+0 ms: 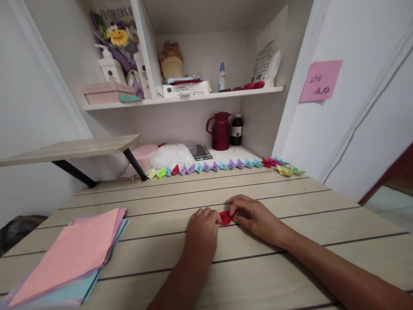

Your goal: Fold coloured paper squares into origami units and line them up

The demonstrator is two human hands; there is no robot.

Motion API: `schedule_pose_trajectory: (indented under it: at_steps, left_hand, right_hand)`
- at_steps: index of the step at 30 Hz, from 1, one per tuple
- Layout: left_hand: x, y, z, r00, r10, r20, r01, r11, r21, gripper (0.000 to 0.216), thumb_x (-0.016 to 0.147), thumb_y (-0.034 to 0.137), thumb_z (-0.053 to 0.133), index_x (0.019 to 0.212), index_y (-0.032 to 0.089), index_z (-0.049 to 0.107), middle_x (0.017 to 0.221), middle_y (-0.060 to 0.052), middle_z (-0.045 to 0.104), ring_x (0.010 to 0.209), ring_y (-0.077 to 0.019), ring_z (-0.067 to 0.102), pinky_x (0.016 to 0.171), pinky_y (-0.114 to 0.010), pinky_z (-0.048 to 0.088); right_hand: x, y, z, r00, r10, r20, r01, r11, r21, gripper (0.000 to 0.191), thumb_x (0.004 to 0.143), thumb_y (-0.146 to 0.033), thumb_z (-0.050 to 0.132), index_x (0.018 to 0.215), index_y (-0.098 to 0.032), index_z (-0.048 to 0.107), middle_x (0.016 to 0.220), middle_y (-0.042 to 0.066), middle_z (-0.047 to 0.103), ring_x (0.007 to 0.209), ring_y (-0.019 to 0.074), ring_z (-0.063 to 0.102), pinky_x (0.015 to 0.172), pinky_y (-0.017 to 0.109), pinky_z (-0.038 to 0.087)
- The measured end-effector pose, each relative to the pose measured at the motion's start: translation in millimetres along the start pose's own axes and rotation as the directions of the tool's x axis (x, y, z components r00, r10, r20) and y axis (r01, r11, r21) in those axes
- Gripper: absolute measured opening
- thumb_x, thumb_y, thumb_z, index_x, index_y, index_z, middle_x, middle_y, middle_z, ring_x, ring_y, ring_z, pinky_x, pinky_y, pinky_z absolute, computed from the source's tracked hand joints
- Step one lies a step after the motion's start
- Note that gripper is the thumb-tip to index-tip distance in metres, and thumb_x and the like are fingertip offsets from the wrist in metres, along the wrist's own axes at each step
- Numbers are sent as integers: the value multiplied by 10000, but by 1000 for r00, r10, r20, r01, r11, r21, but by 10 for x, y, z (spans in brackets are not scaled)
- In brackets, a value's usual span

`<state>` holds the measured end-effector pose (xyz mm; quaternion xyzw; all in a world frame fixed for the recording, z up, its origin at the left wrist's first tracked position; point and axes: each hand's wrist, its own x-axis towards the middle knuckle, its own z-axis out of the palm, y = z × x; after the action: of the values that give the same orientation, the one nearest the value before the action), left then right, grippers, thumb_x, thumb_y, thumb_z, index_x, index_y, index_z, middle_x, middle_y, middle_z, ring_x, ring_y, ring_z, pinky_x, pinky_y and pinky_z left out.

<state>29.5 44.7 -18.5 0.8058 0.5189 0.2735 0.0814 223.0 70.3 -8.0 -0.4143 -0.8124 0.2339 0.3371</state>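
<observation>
A small folded red paper boat (227, 218) is between my two hands, just above or on the wooden tabletop. My left hand (203, 228) is closed, its thumb and fingers pinching the boat's left end. On the other side my right hand (253, 215) grips the right end between thumb and bent fingers. Parts of the red paper are hidden behind the fingertips. Beyond the hands, a row of small paper boats (206, 167) in purple, blue, red, yellow and green lines the back of the table.
A stack of coloured paper sheets (71, 254) lies at the left. Behind the row stand a dark red jug (221, 131) and a dark bottle (236, 130). A raised wooden shelf (74, 148) on black legs overhangs the left back. A pink note (322, 81) is on the right wall.
</observation>
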Motion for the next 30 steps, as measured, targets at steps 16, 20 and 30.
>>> schedule_pose_trajectory:
  at_steps: [16, 20, 30]
  left_hand:
    - [-16, 21, -18, 999, 15, 33, -17, 999, 45, 156, 847, 96, 502, 784, 217, 579, 865, -14, 634, 853, -201, 522, 767, -317, 368]
    - [-24, 26, -27, 999, 25, 47, -28, 997, 66, 144, 850, 110, 509, 787, 217, 583, 863, -16, 637, 851, -203, 524, 763, -322, 367]
    - [-22, 29, -22, 999, 20, 27, -19, 1000, -24, 131, 819, 96, 552, 775, 218, 573, 835, 3, 640, 838, -191, 541, 763, -316, 367]
  right_hand:
    - [-3, -88, 16, 998, 52, -35, -51, 998, 39, 107, 751, -145, 620, 800, -231, 663, 1135, 54, 572, 1189, 228, 499, 1002, 381, 401]
    - [-6, -113, 47, 999, 31, -42, -31, 999, 7, 147, 739, -134, 624, 832, -238, 671, 1163, 55, 563, 1152, 227, 529, 962, 364, 438]
    - [-9, -113, 110, 1000, -6, -5, 6, 996, -90, 102, 794, -179, 611, 776, -231, 697, 1143, 74, 614, 1114, 237, 558, 895, 366, 457]
